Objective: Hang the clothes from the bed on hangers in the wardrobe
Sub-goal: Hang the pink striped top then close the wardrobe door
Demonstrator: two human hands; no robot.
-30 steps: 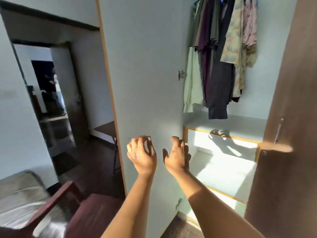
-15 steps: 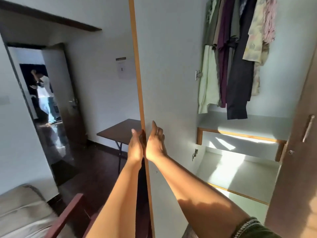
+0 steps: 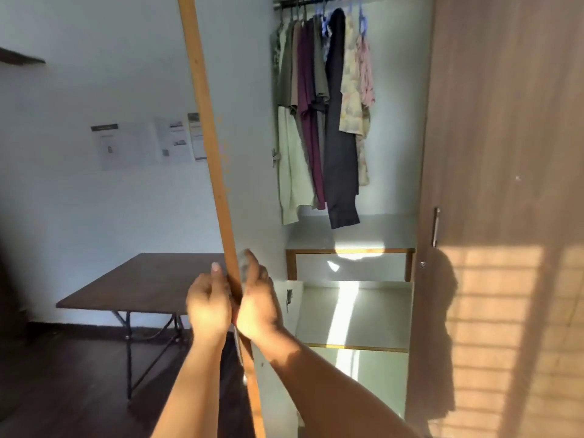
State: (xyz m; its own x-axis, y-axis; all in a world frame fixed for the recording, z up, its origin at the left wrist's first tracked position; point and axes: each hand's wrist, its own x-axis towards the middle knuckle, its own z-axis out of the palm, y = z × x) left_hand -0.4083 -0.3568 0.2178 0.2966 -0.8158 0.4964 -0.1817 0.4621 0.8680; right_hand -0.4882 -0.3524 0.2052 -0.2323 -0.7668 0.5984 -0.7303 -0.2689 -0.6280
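Observation:
The wardrobe's left door [image 3: 243, 121] stands edge-on in front of me, its wooden edge running top to bottom. My left hand [image 3: 207, 306] holds the door's outer side and my right hand [image 3: 257, 303] holds its inner side, both at the edge around waist height. Inside the wardrobe, several clothes [image 3: 322, 121] hang on hangers from a rail [image 3: 303, 3] at the top: pale green, purple, dark grey and floral pieces. The bed is out of view.
The wardrobe's right door [image 3: 505, 184] is closed, with a metal handle [image 3: 436, 227]. Below the clothes are a drawer front [image 3: 349, 267] and sunlit shelves [image 3: 357, 346]. A dark folding table [image 3: 139, 282] stands left against a white wall with papers [image 3: 142, 143].
Both hands went from hovering free in front of the door to grasping its edge. The door has swung to edge-on, and my view has turned right so the doorway at left is gone.

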